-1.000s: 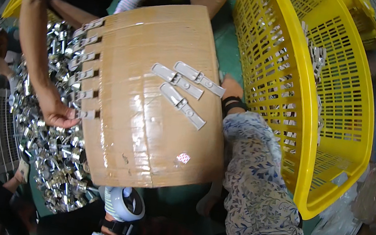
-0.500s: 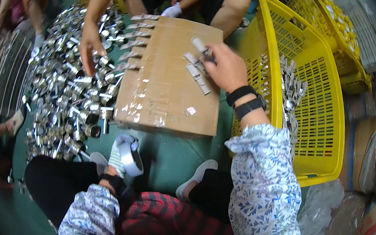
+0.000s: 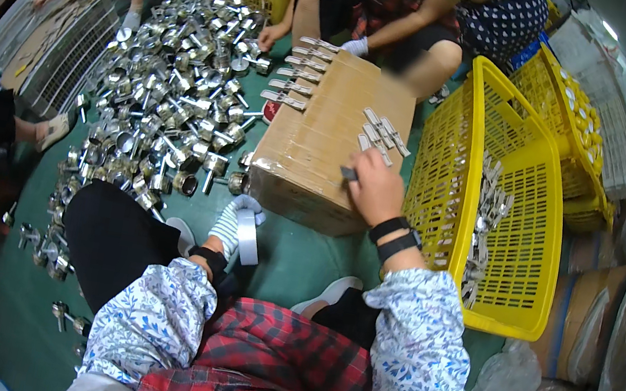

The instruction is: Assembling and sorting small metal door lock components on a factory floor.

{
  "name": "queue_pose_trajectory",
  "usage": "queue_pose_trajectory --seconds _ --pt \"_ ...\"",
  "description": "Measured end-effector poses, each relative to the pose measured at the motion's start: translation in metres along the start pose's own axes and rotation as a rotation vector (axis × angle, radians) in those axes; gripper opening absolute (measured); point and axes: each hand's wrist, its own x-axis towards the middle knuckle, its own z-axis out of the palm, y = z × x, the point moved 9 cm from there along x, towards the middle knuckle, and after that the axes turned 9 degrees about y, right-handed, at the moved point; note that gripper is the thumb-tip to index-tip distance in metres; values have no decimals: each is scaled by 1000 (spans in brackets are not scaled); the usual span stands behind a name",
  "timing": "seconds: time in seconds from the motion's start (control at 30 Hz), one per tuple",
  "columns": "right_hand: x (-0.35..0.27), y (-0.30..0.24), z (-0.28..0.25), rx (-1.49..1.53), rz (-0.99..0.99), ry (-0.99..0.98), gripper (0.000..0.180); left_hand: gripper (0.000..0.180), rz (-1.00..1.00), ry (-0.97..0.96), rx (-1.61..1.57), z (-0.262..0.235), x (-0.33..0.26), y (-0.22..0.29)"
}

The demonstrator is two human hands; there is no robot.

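My left hand [image 3: 225, 229], in a striped glove, is closed around a roll of silver-grey tape [image 3: 246, 237] above the floor, near my knees. My right hand [image 3: 377, 189] is bare and rests over the near right part of a cardboard box [image 3: 320, 151], its fingers bent together. A small dark piece [image 3: 349, 174] shows at its thumb; whether it is held or worn I cannot tell. Just beyond the fingertips lie several flat metal clips [image 3: 384, 132]. Another row of metal clips [image 3: 297, 74] lines the box's far left edge.
A heap of shiny metal cup-shaped parts with stems [image 3: 171, 101] covers the floor at left. To the right stands a yellow basket [image 3: 521, 263] with metal clips inside. A co-worker [image 3: 391, 1] sits across the box, one hand [image 3: 271, 37] by the heap. Plastic-wrapped cartons [image 3: 585, 324] stand far right.
My right hand has drawn back toward the box's near side, and more clips show beyond it. The co-worker's hand has moved away over the heap. My view has shifted; the tape stays in my left hand.
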Motion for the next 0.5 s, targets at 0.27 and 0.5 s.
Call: queue_pose_trajectory --seconds 0.27,0.5 --pt "-31 -23 53 58 55 -51 28 19 -26 -115 47 19 -29 11" --pt "-26 -18 67 25 -18 -19 19 15 17 -163 87 21 -38 21"
